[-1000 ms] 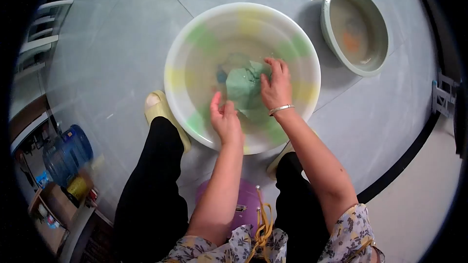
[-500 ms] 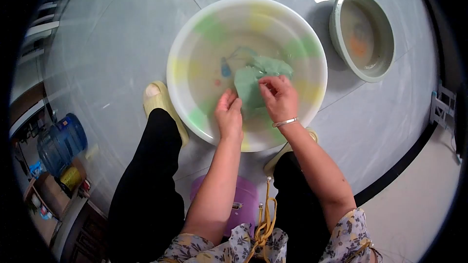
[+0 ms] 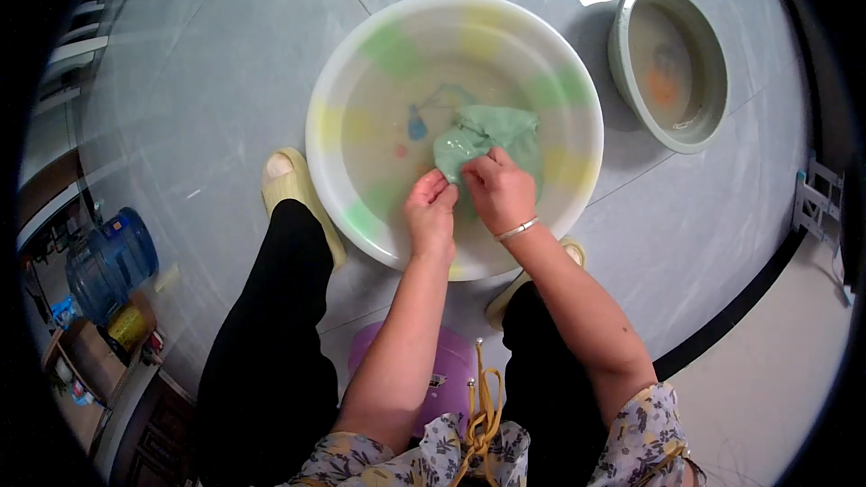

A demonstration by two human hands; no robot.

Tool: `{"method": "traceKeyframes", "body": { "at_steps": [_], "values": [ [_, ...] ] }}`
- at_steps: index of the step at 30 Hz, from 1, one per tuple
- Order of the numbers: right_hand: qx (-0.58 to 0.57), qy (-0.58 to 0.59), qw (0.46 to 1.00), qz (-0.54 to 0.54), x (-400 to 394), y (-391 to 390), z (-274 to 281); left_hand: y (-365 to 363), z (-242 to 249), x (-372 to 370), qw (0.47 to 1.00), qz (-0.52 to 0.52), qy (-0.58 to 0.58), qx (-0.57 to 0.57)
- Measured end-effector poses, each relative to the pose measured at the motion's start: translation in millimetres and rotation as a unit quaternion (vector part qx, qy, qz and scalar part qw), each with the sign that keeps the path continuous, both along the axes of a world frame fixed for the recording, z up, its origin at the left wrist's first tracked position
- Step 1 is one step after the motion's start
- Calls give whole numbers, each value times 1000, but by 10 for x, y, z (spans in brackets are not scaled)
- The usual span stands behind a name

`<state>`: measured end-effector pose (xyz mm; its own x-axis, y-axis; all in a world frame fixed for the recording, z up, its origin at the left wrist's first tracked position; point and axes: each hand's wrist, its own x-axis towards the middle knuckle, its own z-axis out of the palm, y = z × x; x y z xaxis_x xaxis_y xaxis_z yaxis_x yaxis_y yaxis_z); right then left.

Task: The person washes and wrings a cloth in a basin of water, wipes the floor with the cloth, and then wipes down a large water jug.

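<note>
A large white basin (image 3: 332,207) with green and yellow patches holds cloudy water. In it lies a wet green cloth (image 3: 505,131), partly above the water, its near left part bunched up. My left hand (image 3: 431,210) pinches the cloth's lower left edge between curled fingers. My right hand (image 3: 499,188), with a silver bracelet at the wrist, has its fingers closed on the cloth just to the right, close to my left fingertips. A printed blue shape shows through the water at the left of the cloth.
A smaller grey-green basin (image 3: 622,72) with water and an orange patch stands at the upper right. Behind my forearms is a purple stool or bucket (image 3: 451,370). A blue water bottle (image 3: 113,261) lies at the left, and a metal folding frame (image 3: 821,203) stands at the right.
My right hand has moved left and slightly down, nearer my left hand. The cloth's near left part is now bunched and puffed up, and its right part is spread wider.
</note>
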<state>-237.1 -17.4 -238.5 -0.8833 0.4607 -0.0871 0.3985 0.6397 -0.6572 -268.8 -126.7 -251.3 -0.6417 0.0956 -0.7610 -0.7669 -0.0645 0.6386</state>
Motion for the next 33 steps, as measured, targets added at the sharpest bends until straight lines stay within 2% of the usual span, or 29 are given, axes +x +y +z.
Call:
{"method": "traceKeyframes", "body": {
  "at_steps": [4,6,7,9,10,13,16,18,20,23,25,27,30,33],
  "values": [
    [-64,26,997,-46,18,70,24,-9,28,-21,1000,16,8,-10],
    [-150,36,983,-99,92,164,90,-39,28,23,1000,11,12,-24],
    [-144,37,984,-100,105,235,135,-48,15,29,999,9,15,-40],
    [-204,59,961,-175,101,461,225,-86,-64,16,999,5,16,-43],
    [-185,63,965,-176,113,628,274,-100,-114,25,999,2,13,-49],
    [-235,136,918,-290,230,1248,453,-198,-320,80,999,3,32,-44],
    [-213,182,896,-346,282,1745,910,-370,-445,79,999,-4,39,-36],
    [-158,183,895,-374,341,2083,991,-536,-595,92,999,-3,34,-29],
    [-141,194,890,-387,404,2395,877,-602,-595,78,999,1,28,-28],
    [25,115,913,-392,446,2715,521,-719,-682,68,999,5,44,2],
    [46,77,915,-394,472,2802,354,-705,-619,95,999,13,48,8],
    [97,30,919,-381,459,2890,261,-642,-465,94,999,1,27,-33],
    [59,11,921,-386,447,2869,174,-665,-443,147,999,4,41,-23],
    [71,-29,922,-380,446,2927,42,-663,-407,152,999,-4,37,-24]
  ]
}}
